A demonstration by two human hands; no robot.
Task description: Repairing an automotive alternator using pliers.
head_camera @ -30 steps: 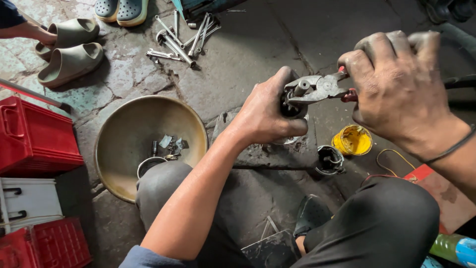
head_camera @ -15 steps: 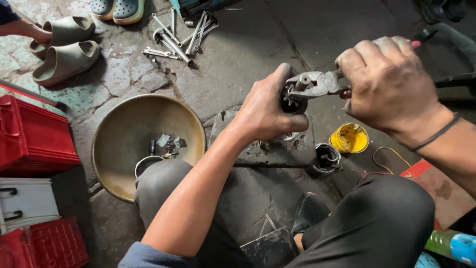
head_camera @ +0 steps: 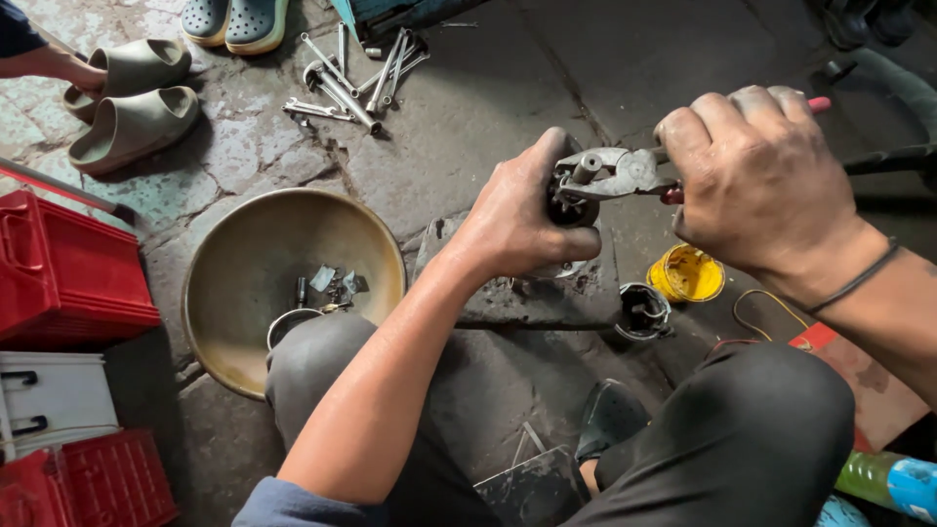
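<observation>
My left hand (head_camera: 522,217) grips a dark round metal part (head_camera: 573,210) and holds it above a grey stone slab (head_camera: 508,298) on the floor. My right hand (head_camera: 756,181) is closed around the red handles of a pair of pliers (head_camera: 613,174). The plier jaws sit on top of the part, by a small metal pin. Most of the part is hidden under my left fingers. A dark metal cup-shaped piece (head_camera: 641,310) and a yellow lid (head_camera: 686,274) lie on the floor just below my right hand.
A wide brass-coloured bowl (head_camera: 244,254) with small metal bits stands to the left, by my knee. Several wrenches (head_camera: 351,73) lie further off. Red crates (head_camera: 63,273) and a white case (head_camera: 49,400) are at the left. Another person's sandalled feet (head_camera: 127,88) are at top left.
Both hands have drifted slightly left and down together, pliers still on the part. The grip looks the same.
</observation>
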